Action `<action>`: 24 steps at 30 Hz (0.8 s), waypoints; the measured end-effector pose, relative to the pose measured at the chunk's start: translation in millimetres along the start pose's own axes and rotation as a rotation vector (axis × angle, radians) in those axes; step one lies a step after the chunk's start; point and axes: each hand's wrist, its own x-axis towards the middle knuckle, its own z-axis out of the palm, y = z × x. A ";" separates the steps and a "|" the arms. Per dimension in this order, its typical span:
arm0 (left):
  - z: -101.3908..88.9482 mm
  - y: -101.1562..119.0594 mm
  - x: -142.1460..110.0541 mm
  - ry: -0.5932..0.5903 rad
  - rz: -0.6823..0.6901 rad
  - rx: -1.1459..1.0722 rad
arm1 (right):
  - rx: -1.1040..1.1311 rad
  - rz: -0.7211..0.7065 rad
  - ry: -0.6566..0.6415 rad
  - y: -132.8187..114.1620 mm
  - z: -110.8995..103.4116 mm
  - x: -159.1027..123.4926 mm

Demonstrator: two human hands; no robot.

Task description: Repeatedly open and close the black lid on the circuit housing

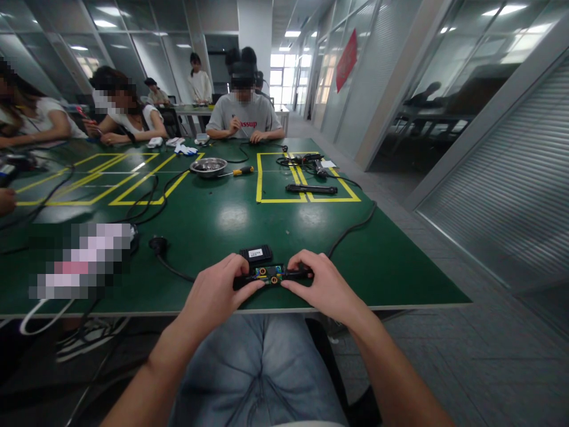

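Observation:
Both hands grip an opened black power adapter [269, 274] low over the near edge of the green table. Its circuit board faces up, with two copper-coloured coils and a few coloured parts in view. My left hand [217, 289] pinches the left end between thumb and fingers. At the right end, my right hand [326, 286] holds the black part where a cord comes out. Just behind the adapter lies a black cover [256, 254] with a white label. A black plug [158, 244] rests to the left, its cord running toward my left hand.
Farther back on the table [213, 222] are a metal bowl [208, 168], a yellow-handled screwdriver [243, 171], a black bar [311, 189] and a corded tool [320, 168]. A power cord [355, 225] curves along the right. A blurred-out object [84, 261] lies left. Several people sit around the table.

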 end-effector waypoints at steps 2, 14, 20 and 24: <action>-1.0 0.1 -1.1 0.018 0.003 -0.037 | 0.017 -0.007 0.006 -0.4 -0.5 -0.4; -11.8 3.5 -5.2 0.019 0.099 -0.136 | 0.117 -0.046 0.049 3.5 -2.2 -1.2; -9.2 2.1 -6.2 -0.005 0.093 -0.132 | 0.099 -0.017 0.027 3.8 -0.8 -0.8; -9.4 2.5 -6.7 -0.016 0.097 -0.138 | 0.090 0.000 0.022 3.1 -1.7 -0.7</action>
